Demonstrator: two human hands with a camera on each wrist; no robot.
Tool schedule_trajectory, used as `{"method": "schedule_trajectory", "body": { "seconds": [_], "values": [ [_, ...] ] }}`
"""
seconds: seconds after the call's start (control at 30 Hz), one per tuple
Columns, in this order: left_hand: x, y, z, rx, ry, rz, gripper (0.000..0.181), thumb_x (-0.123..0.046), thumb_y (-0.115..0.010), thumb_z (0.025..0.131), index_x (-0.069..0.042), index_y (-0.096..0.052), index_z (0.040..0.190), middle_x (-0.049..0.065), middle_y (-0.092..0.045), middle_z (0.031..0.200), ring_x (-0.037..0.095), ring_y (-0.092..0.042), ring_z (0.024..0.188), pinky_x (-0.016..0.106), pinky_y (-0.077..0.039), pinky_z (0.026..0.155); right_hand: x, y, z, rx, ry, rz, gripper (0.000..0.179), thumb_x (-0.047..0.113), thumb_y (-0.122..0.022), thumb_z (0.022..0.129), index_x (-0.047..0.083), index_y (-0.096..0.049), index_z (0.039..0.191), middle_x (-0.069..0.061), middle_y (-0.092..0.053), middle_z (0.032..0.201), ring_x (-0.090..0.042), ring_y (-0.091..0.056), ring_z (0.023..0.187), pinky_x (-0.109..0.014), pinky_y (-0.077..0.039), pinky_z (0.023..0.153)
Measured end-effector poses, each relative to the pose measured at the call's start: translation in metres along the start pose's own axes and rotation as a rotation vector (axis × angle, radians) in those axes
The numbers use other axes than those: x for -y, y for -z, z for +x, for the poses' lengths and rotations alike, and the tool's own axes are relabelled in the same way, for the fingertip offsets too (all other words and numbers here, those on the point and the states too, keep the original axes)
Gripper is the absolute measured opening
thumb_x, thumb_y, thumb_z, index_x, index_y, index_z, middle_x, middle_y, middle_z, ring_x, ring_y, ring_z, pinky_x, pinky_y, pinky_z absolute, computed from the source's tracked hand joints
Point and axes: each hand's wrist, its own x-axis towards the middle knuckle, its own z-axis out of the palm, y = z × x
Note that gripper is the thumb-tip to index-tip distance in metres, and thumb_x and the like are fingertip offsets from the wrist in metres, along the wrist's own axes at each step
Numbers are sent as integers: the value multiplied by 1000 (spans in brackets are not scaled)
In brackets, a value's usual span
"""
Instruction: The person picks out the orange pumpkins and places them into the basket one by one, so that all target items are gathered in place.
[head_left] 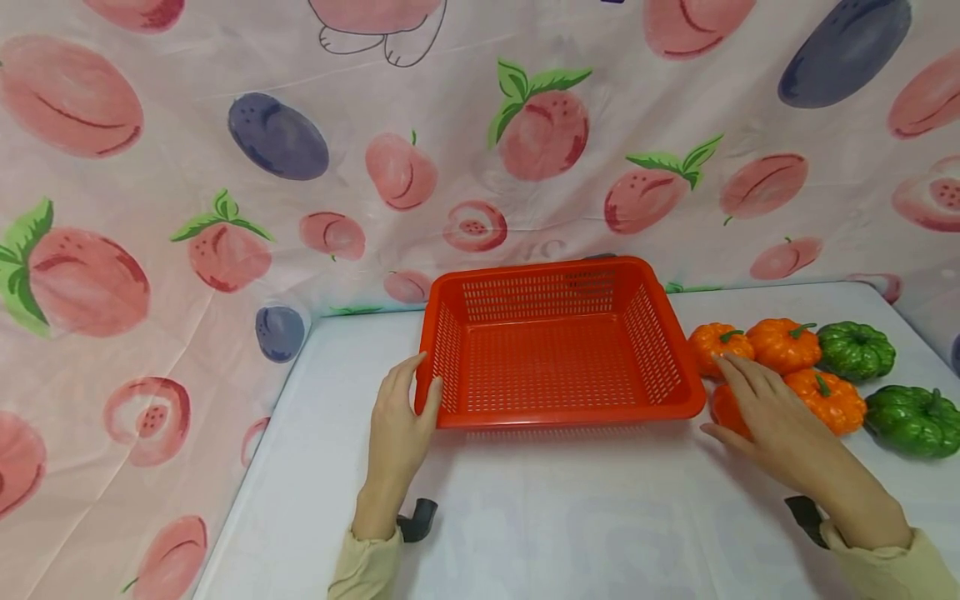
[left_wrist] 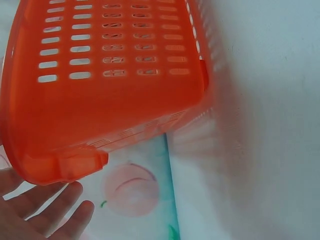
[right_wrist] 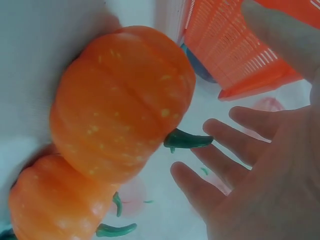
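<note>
A red plastic basket (head_left: pixel 562 415) with slotted walls stands on the white table, nothing inside it. My left hand (head_left: pixel 401 421) is at its left end, fingers extended along the outer side and thumb beside the front corner; in the left wrist view the fingertips (left_wrist: pixel 75 190) lie right at the rim. My right hand (head_left: pixel 780 429) hovers at the basket's right, fingers spread over several orange pumpkins (head_left: pixel 783 343), holding nothing. One orange pumpkin (head_left: pixel 726 408) is partly hidden under that hand. Close by in the right wrist view is a pumpkin (right_wrist: pixel 120 105) with a green stem.
Two green pumpkins (head_left: pixel 855 350) (head_left: pixel 913 423) sit at the far right, beyond the orange ones. A fruit-printed cloth (head_left: pixel 465 183) hangs behind the table and along its left side. White tabletop (head_left: pixel 570 517) stretches in front of the basket.
</note>
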Motion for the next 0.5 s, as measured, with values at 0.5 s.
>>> {"method": "schedule_trajectory", "body": {
  "seconds": [0.5],
  "values": [
    [6,-1,7,28,77,-107,42,-19,-64,96,-8,-56,136,11,-60,131,28,-58,118,46,-51,99,-6,-4,-1,22,-1,-11,89,27,-83,78,-7,-35,145,-30,-37,144,-51,-35,127,-71,-34,101]
  ]
}}
